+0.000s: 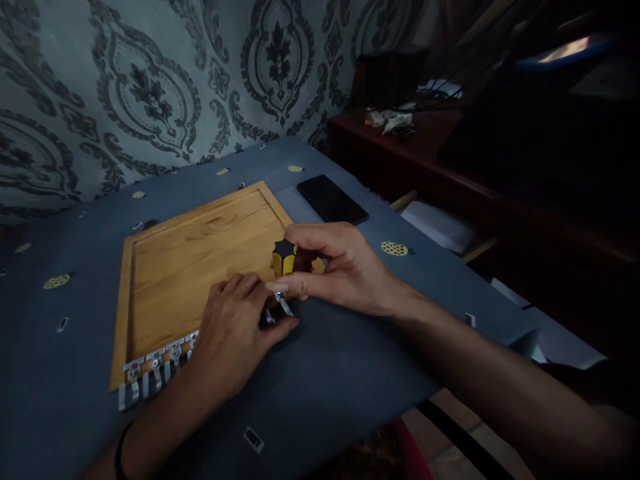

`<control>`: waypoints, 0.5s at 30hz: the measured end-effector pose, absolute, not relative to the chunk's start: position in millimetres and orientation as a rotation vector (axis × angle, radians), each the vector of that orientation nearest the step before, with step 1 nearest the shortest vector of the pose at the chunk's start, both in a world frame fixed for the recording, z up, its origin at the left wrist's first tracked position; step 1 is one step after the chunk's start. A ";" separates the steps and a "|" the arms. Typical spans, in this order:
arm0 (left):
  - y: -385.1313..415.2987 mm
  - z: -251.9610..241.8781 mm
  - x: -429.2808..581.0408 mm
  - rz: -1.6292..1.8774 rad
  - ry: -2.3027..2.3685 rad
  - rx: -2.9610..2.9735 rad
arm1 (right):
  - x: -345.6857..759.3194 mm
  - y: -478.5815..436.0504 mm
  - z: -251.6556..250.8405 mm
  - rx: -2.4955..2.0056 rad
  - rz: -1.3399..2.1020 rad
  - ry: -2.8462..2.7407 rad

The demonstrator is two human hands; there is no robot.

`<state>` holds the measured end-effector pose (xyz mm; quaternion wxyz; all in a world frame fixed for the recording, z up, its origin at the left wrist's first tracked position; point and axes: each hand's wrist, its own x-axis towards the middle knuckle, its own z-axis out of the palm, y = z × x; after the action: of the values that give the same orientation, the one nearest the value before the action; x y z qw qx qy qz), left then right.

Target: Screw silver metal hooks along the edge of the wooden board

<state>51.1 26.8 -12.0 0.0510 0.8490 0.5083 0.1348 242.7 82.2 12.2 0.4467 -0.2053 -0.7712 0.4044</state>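
A wooden board (200, 260) with a raised rim lies on the table. Along its near edge runs a row of silver metal hooks (156, 367). My right hand (335, 263) grips the yellow-and-black handle of a screwdriver (285, 259), held upright over the board's near right corner; its tip is hidden. Just beneath it is another metal hook (284, 305), between the thumb and fingers of my left hand (237, 320). The fingers of that hand are bent over the board's edge, and part of the hook is covered.
A black phone (333, 199) lies right of the board on the blue tablecloth (320, 387). Patterned wallpaper (150, 87) rises behind the table. To the right stands a dark red-brown desk (400, 143) with crumpled scraps (393, 120) and cables. The light is dim.
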 end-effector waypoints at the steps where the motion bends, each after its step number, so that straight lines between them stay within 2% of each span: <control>1: 26.7 -11.6 51.2 0.406 1.550 2.575 | 241.9 82.2 11.3 -0.526 0.955 -1.908; 9: 26.8 -9.5 51.9 0.412 1.540 2.552 | 237.7 73.3 12.7 -0.648 0.681 -1.723; 15: 27.1 -7.0 52.6 0.357 1.566 2.506 | 238.2 73.4 13.9 -0.745 0.608 -1.678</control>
<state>52.6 27.1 -7.0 0.0822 0.8391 0.5243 0.1196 238.2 73.4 13.9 0.5679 -0.3171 -0.7142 0.2586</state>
